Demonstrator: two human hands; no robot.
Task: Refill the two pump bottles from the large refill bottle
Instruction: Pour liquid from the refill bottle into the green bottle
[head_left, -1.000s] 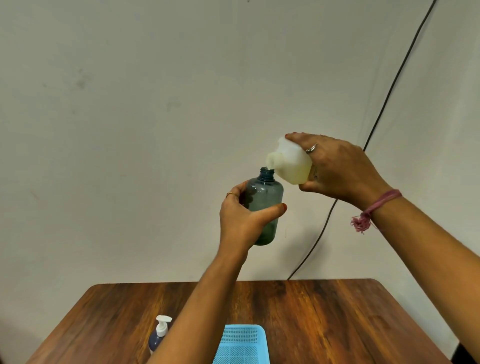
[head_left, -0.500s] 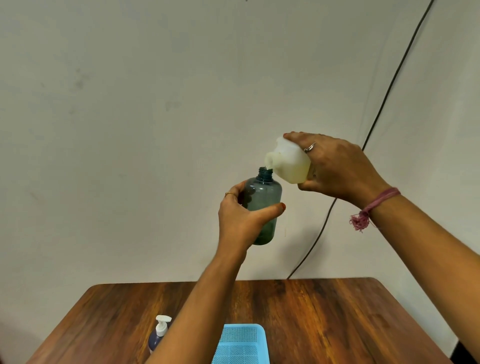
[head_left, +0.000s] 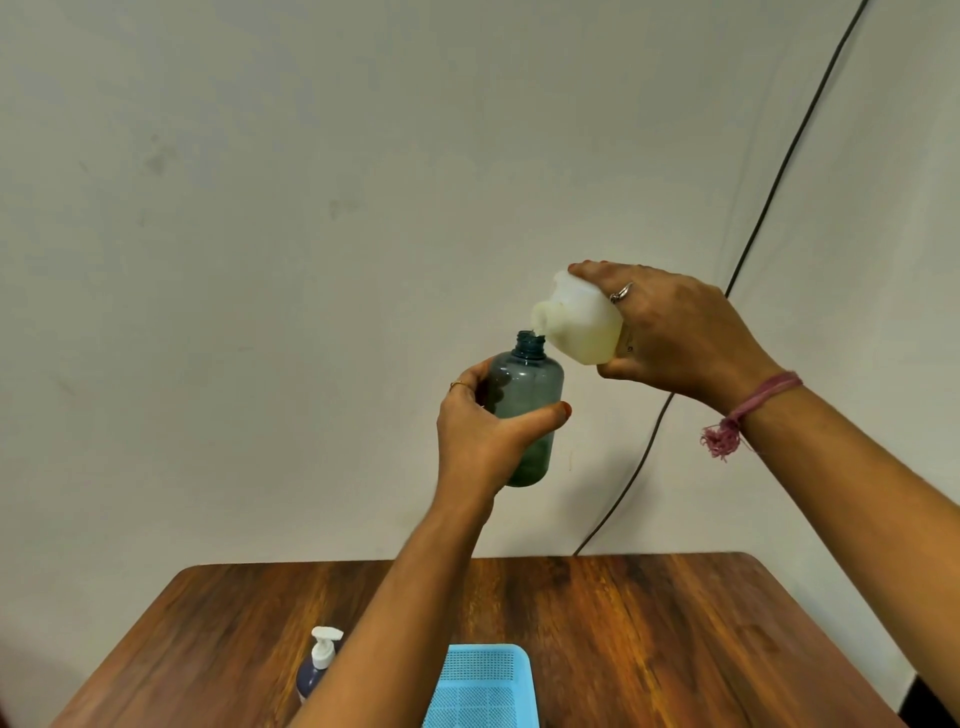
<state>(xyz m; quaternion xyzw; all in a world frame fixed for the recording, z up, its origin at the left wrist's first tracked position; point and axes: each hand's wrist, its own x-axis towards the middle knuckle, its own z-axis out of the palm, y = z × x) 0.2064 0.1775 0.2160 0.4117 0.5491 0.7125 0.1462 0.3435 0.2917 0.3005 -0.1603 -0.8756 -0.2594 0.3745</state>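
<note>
My left hand (head_left: 480, 434) grips a translucent blue-grey pump bottle (head_left: 527, 384) with its pump off, held upright high above the table. A little liquid shows at its bottom. My right hand (head_left: 675, 332) holds the white refill bottle (head_left: 582, 325) tipped to the left, its spout right over the blue bottle's open neck. A thin stream seems to run from spout to neck. A second dark pump bottle (head_left: 314, 670) with a white pump head stands on the table at the lower left, partly hidden by my left forearm.
A wooden table (head_left: 675, 649) lies below my arms. A light blue perforated tray (head_left: 480, 691) sits at its near edge in the middle. A black cable (head_left: 779, 176) runs down the pale wall behind the right hand.
The refill bottle has tipped slightly further and its spout has come down onto the blue bottle's neck. Both hands stay almost in place.
</note>
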